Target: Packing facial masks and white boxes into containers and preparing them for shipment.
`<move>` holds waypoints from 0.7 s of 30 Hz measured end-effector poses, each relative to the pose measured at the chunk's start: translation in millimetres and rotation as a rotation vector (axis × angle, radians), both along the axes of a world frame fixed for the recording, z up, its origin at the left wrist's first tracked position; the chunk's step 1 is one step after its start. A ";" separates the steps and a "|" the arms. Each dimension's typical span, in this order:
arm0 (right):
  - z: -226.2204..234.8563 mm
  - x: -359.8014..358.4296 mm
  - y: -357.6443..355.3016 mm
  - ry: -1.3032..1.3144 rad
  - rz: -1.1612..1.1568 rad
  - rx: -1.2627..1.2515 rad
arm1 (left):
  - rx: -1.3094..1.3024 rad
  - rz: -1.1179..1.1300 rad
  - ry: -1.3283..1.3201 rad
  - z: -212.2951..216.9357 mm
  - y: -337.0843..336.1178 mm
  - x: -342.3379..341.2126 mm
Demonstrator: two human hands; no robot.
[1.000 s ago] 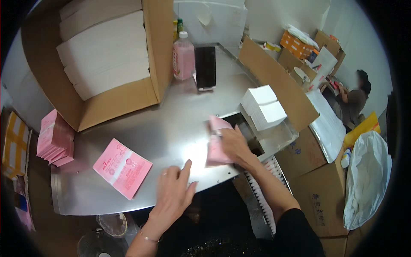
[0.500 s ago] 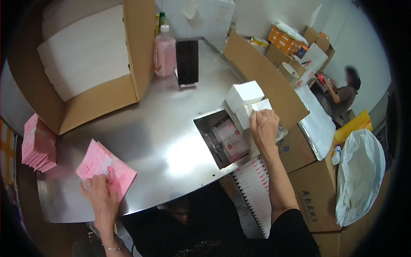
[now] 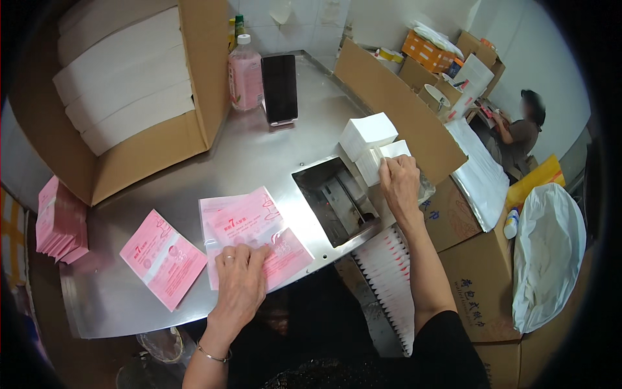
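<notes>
My left hand (image 3: 240, 279) rests on a loose group of flat pink printed packets (image 3: 285, 256) in clear film, its bent fingers pressing on their near side. To the left of it lies another pink packet stack (image 3: 162, 259), apart from the hand. My right hand (image 3: 400, 188) closes its fingers on the near end of a white folded-paper stack (image 3: 394, 148). Against that stands a taller white block (image 3: 369, 135) of the same kind. Between the hands, a rectangular opening (image 3: 330, 201) in the metal table shows a dark inside with a bar across it.
An open carton (image 3: 149, 152) holding white paper stacks stands at the far left, beside piled pink packets (image 3: 61, 220). Behind are a pink bottle (image 3: 246, 78) and a propped phone (image 3: 279, 89). Cartons (image 3: 473, 279) and a white bag (image 3: 547, 259) crowd the right; another person (image 3: 518, 133) sits beyond.
My left hand has moved right from the left packet stack onto other pink packets beside the opening. The packets seen inside the opening are gone from it. My right hand stays at the white stack.
</notes>
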State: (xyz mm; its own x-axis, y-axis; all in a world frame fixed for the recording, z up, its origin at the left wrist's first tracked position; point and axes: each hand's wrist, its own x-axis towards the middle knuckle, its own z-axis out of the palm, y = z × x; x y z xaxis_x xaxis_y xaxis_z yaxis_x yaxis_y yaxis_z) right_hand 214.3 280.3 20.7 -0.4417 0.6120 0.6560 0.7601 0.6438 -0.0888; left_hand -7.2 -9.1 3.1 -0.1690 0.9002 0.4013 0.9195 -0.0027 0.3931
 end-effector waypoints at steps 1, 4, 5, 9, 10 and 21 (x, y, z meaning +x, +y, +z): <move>-0.7 -0.4 0.3 0.002 0.004 0.003 | 0.006 0.002 -0.003 0.1 0.4 -0.3; -2.2 -3.4 -3.6 0.092 0.032 0.070 | 0.024 -0.058 -0.035 -5.9 5.6 1.6; 1.6 -6.4 -8.1 0.069 0.053 0.110 | 0.033 -0.124 -0.066 -6.8 6.9 4.2; -27.6 -65.4 -93.2 0.079 0.659 0.171 | 0.083 0.018 0.045 -5.3 9.6 5.4; -28.8 -63.7 -134.1 -0.282 0.812 0.081 | 0.085 0.020 0.047 -2.8 7.1 1.9; -15.2 -100.9 -145.6 -0.067 0.798 0.005 | -0.040 0.169 0.149 -5.5 3.8 -7.8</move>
State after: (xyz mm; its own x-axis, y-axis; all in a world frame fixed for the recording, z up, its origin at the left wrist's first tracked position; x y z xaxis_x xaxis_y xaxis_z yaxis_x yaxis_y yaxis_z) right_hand 113.4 134.6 5.6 -0.7834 0.0918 0.6147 0.0734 0.9958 -0.0552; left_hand -15.0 -5.2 -2.4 -0.2599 0.8800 0.3976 0.9535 0.1688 0.2496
